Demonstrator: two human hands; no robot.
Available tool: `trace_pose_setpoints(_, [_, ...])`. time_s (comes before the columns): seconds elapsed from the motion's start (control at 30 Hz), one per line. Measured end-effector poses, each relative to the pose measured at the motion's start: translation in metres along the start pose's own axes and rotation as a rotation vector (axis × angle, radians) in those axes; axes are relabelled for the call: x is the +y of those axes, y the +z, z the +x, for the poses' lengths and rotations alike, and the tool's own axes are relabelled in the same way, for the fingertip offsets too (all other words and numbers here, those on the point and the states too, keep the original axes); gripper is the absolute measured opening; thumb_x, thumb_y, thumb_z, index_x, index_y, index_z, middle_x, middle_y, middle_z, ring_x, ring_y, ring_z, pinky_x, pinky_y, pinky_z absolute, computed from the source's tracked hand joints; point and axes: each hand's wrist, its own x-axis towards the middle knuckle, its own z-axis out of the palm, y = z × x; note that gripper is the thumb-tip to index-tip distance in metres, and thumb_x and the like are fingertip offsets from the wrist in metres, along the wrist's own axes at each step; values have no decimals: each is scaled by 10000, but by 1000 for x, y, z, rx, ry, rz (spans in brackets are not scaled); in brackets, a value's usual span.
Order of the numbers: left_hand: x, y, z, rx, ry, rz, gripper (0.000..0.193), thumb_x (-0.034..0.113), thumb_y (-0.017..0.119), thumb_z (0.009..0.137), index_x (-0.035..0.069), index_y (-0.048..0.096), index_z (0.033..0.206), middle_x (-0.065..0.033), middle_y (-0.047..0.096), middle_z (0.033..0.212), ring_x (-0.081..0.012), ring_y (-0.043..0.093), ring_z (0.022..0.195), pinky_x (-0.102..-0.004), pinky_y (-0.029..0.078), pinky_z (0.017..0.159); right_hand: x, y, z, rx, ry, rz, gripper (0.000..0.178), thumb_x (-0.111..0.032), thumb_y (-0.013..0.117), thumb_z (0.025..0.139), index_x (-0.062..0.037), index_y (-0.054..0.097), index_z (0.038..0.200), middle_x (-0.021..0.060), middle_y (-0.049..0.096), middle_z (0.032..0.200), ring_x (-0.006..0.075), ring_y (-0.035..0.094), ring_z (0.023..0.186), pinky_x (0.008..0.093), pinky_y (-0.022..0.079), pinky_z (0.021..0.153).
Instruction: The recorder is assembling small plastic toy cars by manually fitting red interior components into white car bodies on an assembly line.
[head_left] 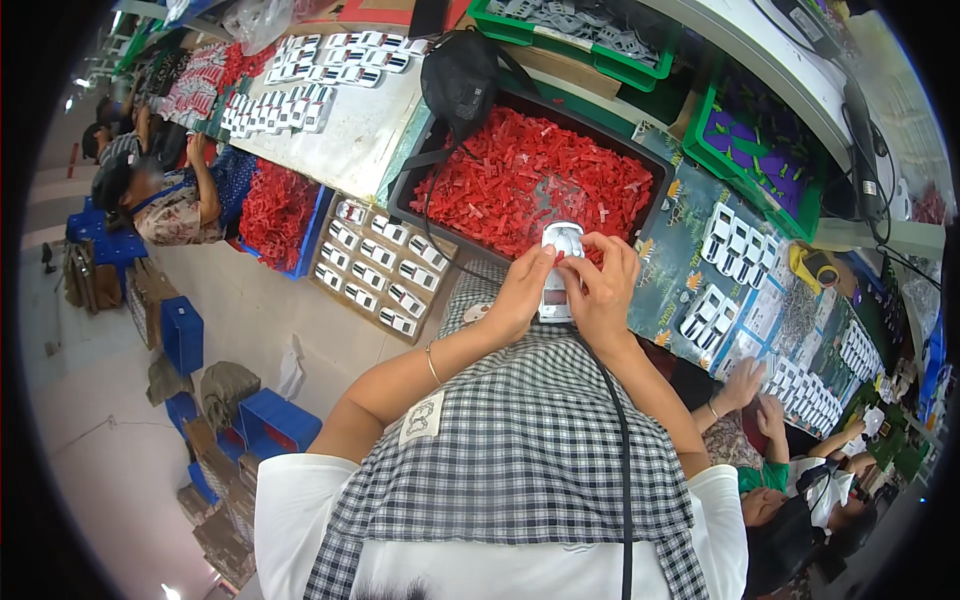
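Close in front of my apron, a white toy car body [555,305] is held between my two hands. My left hand [517,295] grips its left side, the thumb and fingers closed near the upper part. From the right, my right hand [604,292] closes on the same car, its thumb and bent fingers pressed at the middle. A bit of red shows by the right fingertips; whether it is a separate part I cannot tell. Just beyond the hands stands a black tray [655,205] heaped with red plastic pieces [540,160].
A cardboard tray [385,270] of white toy cars lies at left, near a blue crate [318,232] of red parts. Green bins [590,50] stand behind. White car bodies [738,245] line the right bench. A black cable [625,450] crosses my lap. Co-workers sit either side.
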Motion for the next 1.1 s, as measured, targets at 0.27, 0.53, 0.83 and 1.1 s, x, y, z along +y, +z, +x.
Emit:
trace_pose_setpoints(0.27, [-7,-3,3,-40,-22,35,220,148,490,966,15,573,1120,1,610,935,-57,549,828,-231,468,725,-4,-6,-1,8,204,163,504,-90,734,701,-55,510,1151,137,535,1144,317,486,1088,409,376,945])
trace_pose_setpoints(0.53, [-17,-8,-3,-18,161,373,204,159,525,924,-13,601,1004,-29,619,748,-65,537,669,-250,451,607,14,5,-9,-289,723,1011,394,31,583,810,38,532,1201,75,618,1031,111,610,892,232,495,775])
trace_pose_setpoints(0.83, [-12,-23,0,35,148,387,200,117,518,887,-20,595,1009,-53,616,715,-81,544,648,-272,453,583,14,26,-7,-338,654,980,284,36,591,840,70,563,1121,51,630,946,88,605,821,218,505,699])
trace_pose_setpoints(1.1, [1,-51,14,118,143,399,191,104,526,868,-21,599,992,-67,610,706,-84,545,647,-282,455,582,2,64,14,-309,708,942,213,-44,653,791,28,621,989,51,638,870,92,575,805,245,465,713])
